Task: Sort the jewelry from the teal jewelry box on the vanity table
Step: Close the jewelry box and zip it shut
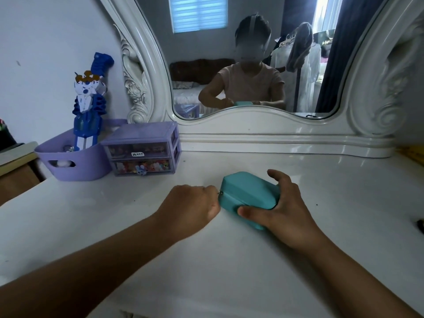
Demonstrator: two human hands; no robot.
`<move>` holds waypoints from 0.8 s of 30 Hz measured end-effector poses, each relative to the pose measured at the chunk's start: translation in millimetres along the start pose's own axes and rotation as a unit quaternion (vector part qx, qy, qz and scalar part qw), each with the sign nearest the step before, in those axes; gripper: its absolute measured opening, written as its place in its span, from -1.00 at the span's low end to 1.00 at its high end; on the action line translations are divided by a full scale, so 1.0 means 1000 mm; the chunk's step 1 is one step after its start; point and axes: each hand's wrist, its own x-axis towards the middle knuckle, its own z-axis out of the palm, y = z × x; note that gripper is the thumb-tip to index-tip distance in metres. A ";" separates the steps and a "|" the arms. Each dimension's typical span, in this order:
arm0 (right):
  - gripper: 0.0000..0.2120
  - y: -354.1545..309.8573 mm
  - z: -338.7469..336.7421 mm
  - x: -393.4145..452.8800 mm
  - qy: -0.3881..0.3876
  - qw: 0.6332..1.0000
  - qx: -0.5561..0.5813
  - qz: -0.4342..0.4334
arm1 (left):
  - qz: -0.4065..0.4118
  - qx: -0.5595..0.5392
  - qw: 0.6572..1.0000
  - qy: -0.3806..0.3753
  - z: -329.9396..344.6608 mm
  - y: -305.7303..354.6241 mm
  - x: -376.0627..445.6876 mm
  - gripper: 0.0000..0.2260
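A closed teal jewelry box [247, 193] lies on the white vanity table [229, 260], a little right of centre. My right hand [286, 203] grips its right end, thumb on the near side and fingers over the far side. My left hand [195, 203] is closed in a fist at the box's left end, pinching the small metal zipper pull [219, 192]. No jewelry shows; the box's inside is hidden.
A purple two-drawer organizer [142, 149] with small colourful items stands at the back left, next to a purple basket [73, 161] holding a blue-and-white toy [88, 106]. The ornate white mirror [252, 65] rises along the back edge. A dark object [420, 224] lies at the right edge.
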 end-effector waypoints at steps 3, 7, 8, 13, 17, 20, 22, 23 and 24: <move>-0.05 -0.001 -0.003 -0.001 -0.025 0.999 0.002 -0.043 | -0.035 -0.125 0.991 -0.020 0.009 -0.012 -0.010 -0.79; -0.02 -0.003 -0.007 -0.009 -0.169 0.979 0.059 -0.099 | -0.092 -0.248 0.959 -0.100 0.012 -0.029 -0.015 -0.58; -0.01 -0.005 -0.006 -0.012 -0.204 0.971 0.057 -0.114 | -0.088 -0.263 0.954 -0.115 0.011 -0.034 -0.016 -0.56; -0.04 -0.007 -0.007 -0.014 -0.270 0.948 0.060 -0.155 | -0.051 -0.312 0.930 -0.190 0.016 -0.045 -0.018 -0.78; -0.01 -0.005 -0.009 -0.014 -0.274 0.949 0.080 -0.135 | -0.058 -0.336 0.925 -0.171 0.022 -0.046 -0.017 -0.78; 0.07 -0.004 -0.005 -0.010 -0.230 0.963 0.068 -0.126 | -0.115 -0.419 0.896 -0.090 0.024 -0.037 -0.010 -0.82; 0.11 -0.001 -0.005 -0.005 -0.193 0.972 0.055 -0.123 | -0.178 -0.518 0.836 -0.040 0.021 -0.029 -0.005 -0.79; 0.12 0.001 -0.006 -0.003 -0.178 0.975 0.048 -0.123 | -0.190 -0.577 0.793 -0.039 0.018 -0.025 -0.003 -0.68; 0.14 0.003 -0.008 0.000 -0.165 0.978 0.039 -0.122 | -0.185 -0.623 0.758 -0.053 0.018 -0.022 -0.002 -0.54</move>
